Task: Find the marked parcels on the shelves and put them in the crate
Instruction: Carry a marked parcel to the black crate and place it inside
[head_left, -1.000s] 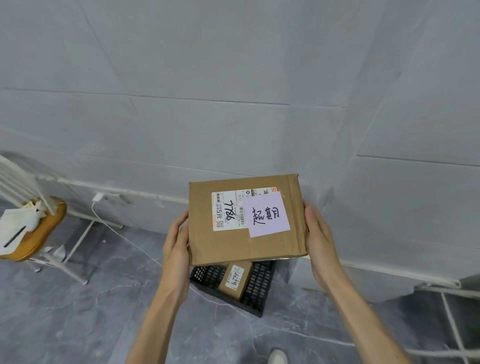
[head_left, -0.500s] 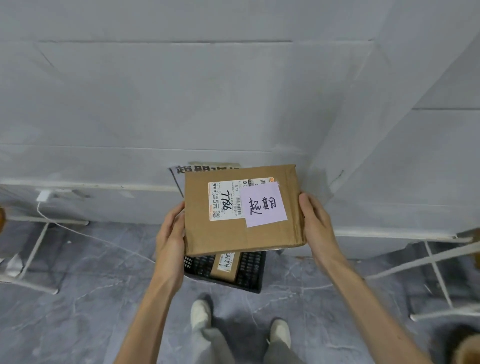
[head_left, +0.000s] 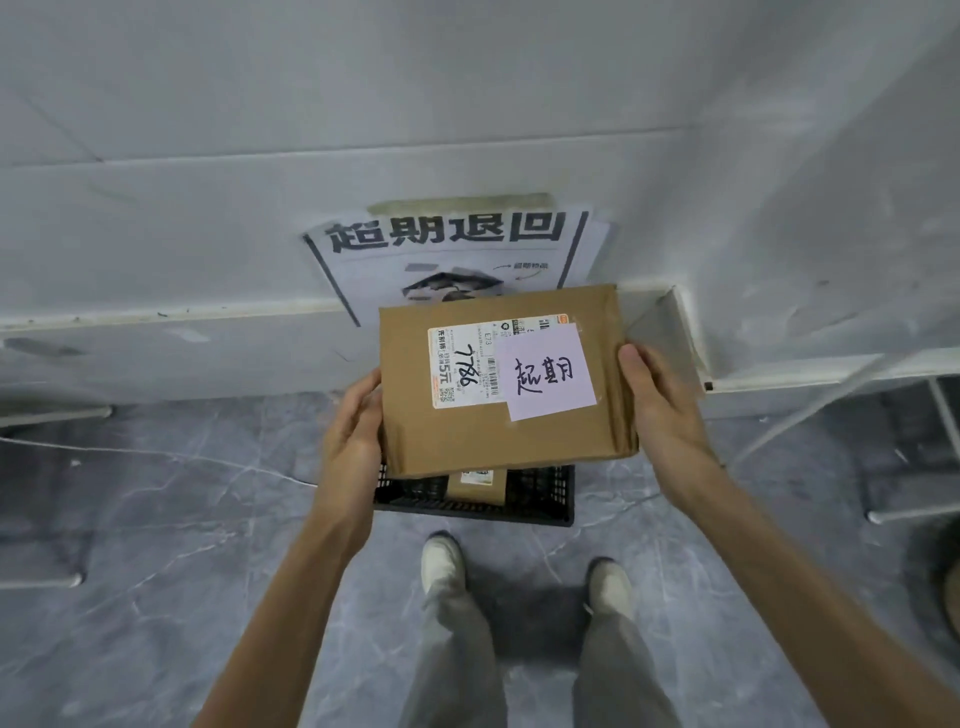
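I hold a flat brown cardboard parcel (head_left: 457, 431) level in front of me, above the black crate (head_left: 540, 496) on the floor. The parcel bears a white shipping label with "7786" and a pale purple handwritten note (head_left: 545, 374). My left hand (head_left: 353, 447) grips its left edge and my right hand (head_left: 660, 410) grips its right edge. A smaller brown parcel (head_left: 475, 486) with a label lies inside the crate, mostly hidden behind the held parcel.
A printed paper sign (head_left: 447, 249) is taped to the grey wall above the crate. White shelf legs (head_left: 909, 514) stand at the right and white rack feet (head_left: 47, 579) at the left. My two shoes (head_left: 441, 564) are just short of the crate on the grey marbled floor.
I have stepped closer and looked further down: the crate is now right below the parcel, the wall sign has come fully into view, and both hands still hold the parcel.
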